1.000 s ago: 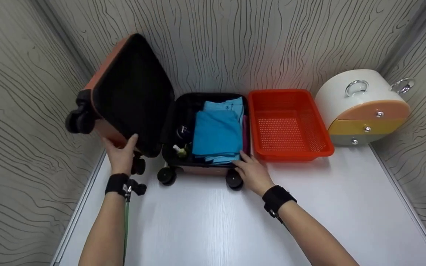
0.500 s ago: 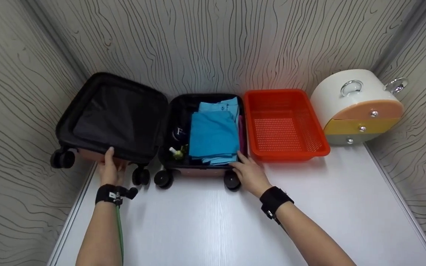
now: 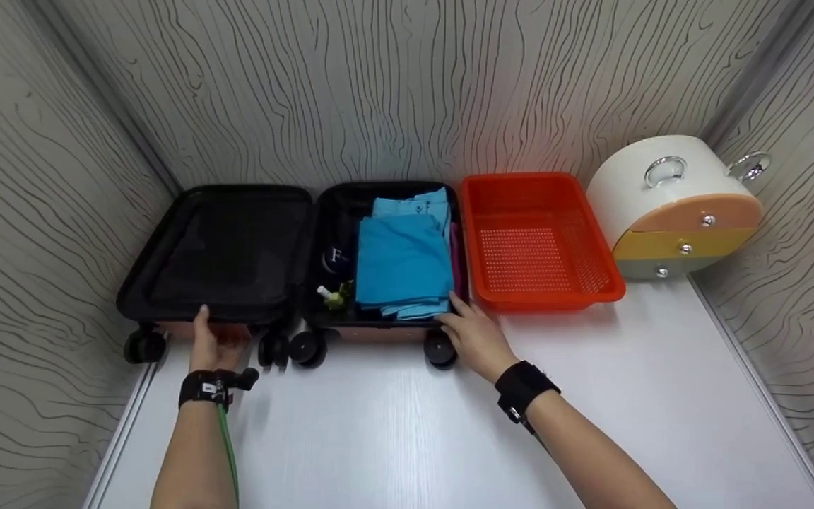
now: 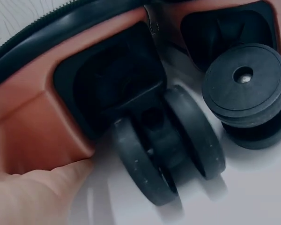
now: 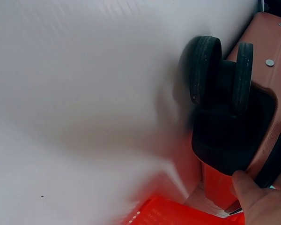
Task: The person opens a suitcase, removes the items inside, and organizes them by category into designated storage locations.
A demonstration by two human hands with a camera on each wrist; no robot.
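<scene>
In the head view a small salmon-pink suitcase [image 3: 379, 334] lies spread open, its black-lined lid [image 3: 230, 247] flat on the left. My left hand [image 3: 213, 346] holds the lid's near edge, thumb up at the rim, the other fingers mostly hidden below. At the packed half's near right corner my right hand [image 3: 478, 339] grips the rim. The right wrist view shows a thumb [image 5: 246, 187] outside the shell. Folded blue cloth [image 3: 403, 258] fills much of that half. Beside it are a dark item lettered F [image 3: 337, 259], a small yellow-green bottle [image 3: 334, 298] and magenta cloth [image 3: 456, 254].
A red perforated basket [image 3: 612, 286] stands against the suitcase's right side. Farther right is a white rounded cabinet [image 3: 633, 177] with coloured drawers. Black caster wheels [image 3: 307, 348] stick out toward me. Wood-patterned walls [image 3: 393, 92] enclose the white table [image 3: 393, 431] at back and sides.
The lid has swung down leftward from a steep tilt to lying flat, with my left hand moving down along with it. My right hand has stayed at the suitcase corner.
</scene>
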